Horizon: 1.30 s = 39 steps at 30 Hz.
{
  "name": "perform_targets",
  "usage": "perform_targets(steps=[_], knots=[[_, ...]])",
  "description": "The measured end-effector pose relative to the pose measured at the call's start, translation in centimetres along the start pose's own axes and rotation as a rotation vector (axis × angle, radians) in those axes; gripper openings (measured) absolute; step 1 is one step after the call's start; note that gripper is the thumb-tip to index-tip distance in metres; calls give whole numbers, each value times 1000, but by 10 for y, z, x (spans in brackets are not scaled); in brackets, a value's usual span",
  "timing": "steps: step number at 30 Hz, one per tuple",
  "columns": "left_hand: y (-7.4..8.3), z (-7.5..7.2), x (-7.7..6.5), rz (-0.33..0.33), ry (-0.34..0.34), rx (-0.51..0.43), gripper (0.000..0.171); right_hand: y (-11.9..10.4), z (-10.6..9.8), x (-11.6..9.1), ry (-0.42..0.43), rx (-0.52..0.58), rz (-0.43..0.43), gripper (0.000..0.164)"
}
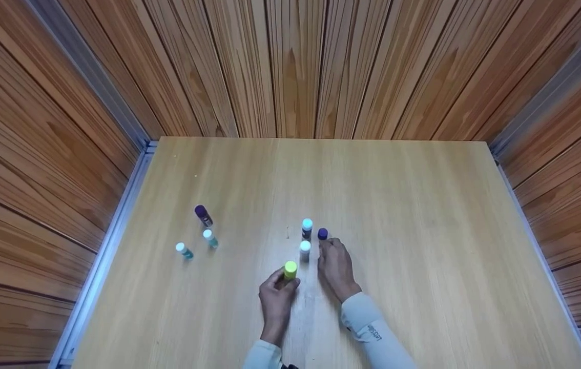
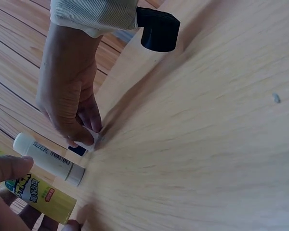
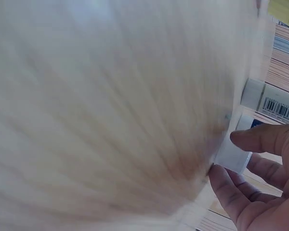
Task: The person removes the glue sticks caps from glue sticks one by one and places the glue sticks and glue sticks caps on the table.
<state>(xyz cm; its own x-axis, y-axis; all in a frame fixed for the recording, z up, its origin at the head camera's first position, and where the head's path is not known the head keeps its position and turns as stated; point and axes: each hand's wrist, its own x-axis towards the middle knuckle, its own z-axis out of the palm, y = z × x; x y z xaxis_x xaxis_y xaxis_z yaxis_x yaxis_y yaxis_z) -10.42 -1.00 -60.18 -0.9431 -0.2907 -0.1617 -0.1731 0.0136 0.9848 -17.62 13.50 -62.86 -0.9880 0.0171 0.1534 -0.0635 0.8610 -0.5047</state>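
My left hand [image 1: 276, 302] grips a yellow glue stick [image 2: 59, 202] with a lime cap, held tilted close over the table. In the left wrist view its printed label faces the camera. Up and to the right, my right hand [image 1: 337, 266] pinches the lower part of a glue stick with a dark blue cap [image 1: 323, 233]; its white base [image 3: 232, 156] shows between thumb and fingers. Between the hands stands a white glue stick [image 1: 305, 251] with a barcode. Just behind that one is a dark glue stick with a light blue cap [image 1: 307, 228].
Left on the wooden table [image 1: 403, 195] are a dark purple stick [image 1: 203, 216] and two teal sticks with pale caps, one nearer [image 1: 184, 250] and one farther [image 1: 210, 238]. Wood-plank walls [image 1: 295, 66] rise behind and at both sides.
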Motion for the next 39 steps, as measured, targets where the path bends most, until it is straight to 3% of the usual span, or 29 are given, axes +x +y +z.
perform_targets(steps=[7, 14, 21, 28, 33, 39], knots=[[-22, 6, 8, -26, -21, 51, 38, -2, -7, -6, -33, -74, -10, 27], [-20, 9, 13, -56, -41, 109, 39, -7, -20, -9, -86, -30, 79, 54], [-19, 12, 15, -29, -45, 183, 37, -6, -26, -12, -91, 33, 127, 52], [-21, 14, 12, 80, -50, 315, 34, -8, -32, -25, -91, 89, 139, 45], [-21, 15, 10, 118, -51, 367, 33, -10, -38, -33, -68, 218, 101, 32], [-20, 16, 10, 110, -64, 392, 31, -17, -46, -40, -78, 399, 128, 20]])
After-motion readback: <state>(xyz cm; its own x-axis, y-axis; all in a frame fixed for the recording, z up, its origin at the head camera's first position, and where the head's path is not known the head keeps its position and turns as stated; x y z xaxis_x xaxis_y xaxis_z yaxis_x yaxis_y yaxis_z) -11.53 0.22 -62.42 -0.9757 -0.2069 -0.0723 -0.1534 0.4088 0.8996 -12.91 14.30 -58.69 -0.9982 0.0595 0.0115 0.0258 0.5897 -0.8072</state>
